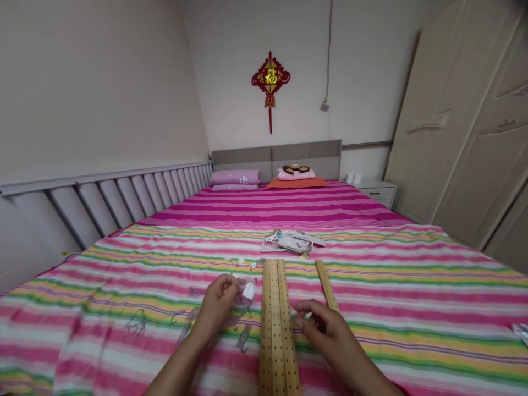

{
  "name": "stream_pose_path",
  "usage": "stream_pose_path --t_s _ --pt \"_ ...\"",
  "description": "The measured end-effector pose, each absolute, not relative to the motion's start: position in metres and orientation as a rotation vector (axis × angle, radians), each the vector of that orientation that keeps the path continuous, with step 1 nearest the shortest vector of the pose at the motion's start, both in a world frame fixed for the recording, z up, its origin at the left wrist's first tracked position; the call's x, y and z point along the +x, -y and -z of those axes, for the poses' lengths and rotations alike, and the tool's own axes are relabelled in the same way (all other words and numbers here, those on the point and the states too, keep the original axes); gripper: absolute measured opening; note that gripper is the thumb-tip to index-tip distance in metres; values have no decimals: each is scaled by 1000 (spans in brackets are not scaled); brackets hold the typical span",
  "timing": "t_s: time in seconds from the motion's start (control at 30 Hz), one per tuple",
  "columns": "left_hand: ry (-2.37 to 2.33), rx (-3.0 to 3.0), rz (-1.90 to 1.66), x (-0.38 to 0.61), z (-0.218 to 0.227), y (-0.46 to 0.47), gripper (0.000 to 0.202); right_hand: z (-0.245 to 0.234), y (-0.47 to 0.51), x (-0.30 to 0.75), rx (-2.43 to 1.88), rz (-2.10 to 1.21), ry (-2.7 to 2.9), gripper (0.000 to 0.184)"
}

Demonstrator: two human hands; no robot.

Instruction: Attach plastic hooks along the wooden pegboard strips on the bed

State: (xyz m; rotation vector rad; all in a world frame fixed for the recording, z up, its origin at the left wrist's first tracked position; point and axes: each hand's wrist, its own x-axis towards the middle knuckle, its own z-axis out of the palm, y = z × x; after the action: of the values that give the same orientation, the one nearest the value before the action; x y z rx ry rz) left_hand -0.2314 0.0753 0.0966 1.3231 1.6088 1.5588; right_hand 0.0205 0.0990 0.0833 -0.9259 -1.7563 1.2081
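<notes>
In front of me the bed (289, 206) runs up to a grey headboard (276, 157) against a pale wall (231, 104), where a red knot ornament (270, 77) hangs with a gold character at its centre. A lilac pillow (235, 177) and an orange cushion (297, 183) lie at the head. A thin cable (329, 49) runs down the wall above a white bedside cabinet (375, 193). Cream wardrobe doors (457, 121) fill my right, and grey slatted panelling (115, 201) lines my left. The light is soft and even.
</notes>
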Motion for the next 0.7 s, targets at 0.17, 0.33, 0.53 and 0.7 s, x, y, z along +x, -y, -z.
stream_pose_path --t_s 0.17,0.33,0.53,0.7 --pt "-1466 1340 -1460 -189 -113 -44 16 -98 -91 1 -881 -1292 1675 41" --pt "-1438 1374 -1426 -178 -109 -42 16 -96 -92 -21 -835 -1350 1553 30" --pt "-1404 1220 -1407 -183 -112 -38 20 -89 -96 -38 -770 -1381 1524 18" --pt "-1290 930 -1374 -189 -110 -31 30 -89 -92 -44 -733 -1426 1518 16"
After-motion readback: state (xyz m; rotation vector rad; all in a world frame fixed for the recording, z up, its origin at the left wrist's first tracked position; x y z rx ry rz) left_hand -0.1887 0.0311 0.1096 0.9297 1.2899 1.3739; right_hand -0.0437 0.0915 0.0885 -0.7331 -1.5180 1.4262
